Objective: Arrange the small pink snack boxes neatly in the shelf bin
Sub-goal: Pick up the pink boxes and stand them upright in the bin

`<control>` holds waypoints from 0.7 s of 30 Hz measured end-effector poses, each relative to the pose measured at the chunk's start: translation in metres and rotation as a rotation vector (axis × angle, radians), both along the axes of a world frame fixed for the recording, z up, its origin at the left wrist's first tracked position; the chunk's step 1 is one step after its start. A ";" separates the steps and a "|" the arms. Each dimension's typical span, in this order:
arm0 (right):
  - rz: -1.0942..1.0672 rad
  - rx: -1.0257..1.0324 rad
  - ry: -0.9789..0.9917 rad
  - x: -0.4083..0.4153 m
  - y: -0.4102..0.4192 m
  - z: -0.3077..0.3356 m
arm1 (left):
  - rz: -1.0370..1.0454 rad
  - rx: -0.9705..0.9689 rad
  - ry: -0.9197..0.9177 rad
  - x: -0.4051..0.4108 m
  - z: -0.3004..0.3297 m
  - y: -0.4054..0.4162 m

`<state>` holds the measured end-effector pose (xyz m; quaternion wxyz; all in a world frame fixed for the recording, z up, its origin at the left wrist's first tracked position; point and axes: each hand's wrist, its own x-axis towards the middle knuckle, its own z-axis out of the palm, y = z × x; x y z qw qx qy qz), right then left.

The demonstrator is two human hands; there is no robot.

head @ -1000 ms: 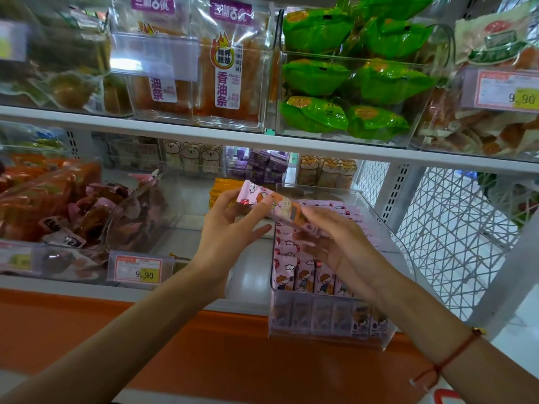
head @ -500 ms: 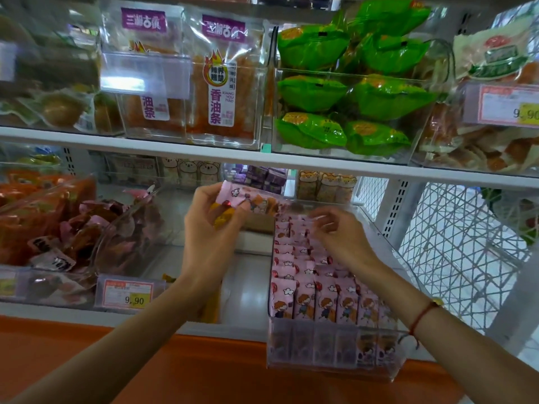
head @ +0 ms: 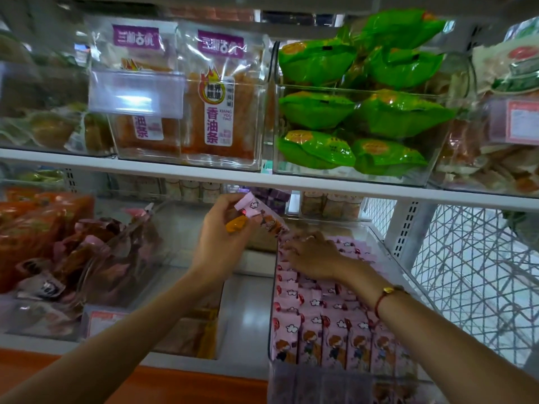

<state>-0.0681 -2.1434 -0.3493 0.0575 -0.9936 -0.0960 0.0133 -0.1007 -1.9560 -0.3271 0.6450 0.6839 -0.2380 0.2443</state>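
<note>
A clear shelf bin (head: 388,246) on the lower shelf holds several small pink snack boxes (head: 323,328) standing in rows, cartoon fronts facing me. My left hand (head: 221,240) grips a stack of pink snack boxes (head: 256,214) just left of the bin's far end, raised above the shelf. My right hand (head: 312,255) reaches into the bin's back half, palm down, fingers lying on the tops of the boxes there. Its fingertips are blurred. A red cord bracelet is on the right wrist.
A clear bin of dark pink and orange packets (head: 73,252) stands to the left. The upper shelf edge (head: 262,179) hangs close above my hands, carrying bins of green packets (head: 358,112) and fried-snack bags (head: 215,97). White wire mesh (head: 466,272) closes the right side.
My right hand let go of the held boxes and dropped into the bin, then reached further back. My left hand kept the stack and lifted it slightly. The view moved closer.
</note>
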 end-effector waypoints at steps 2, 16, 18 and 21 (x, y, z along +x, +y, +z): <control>0.034 0.034 -0.012 -0.010 -0.005 -0.001 | 0.001 0.045 0.004 0.009 0.000 -0.003; 0.098 0.197 -0.004 -0.040 -0.015 -0.010 | 0.091 0.951 0.084 0.058 0.012 -0.044; 0.105 0.188 0.013 -0.039 -0.015 -0.008 | 0.057 1.103 0.149 0.059 0.011 -0.046; 0.092 0.233 -0.002 -0.037 -0.014 -0.007 | 0.118 1.031 0.113 0.049 0.007 -0.045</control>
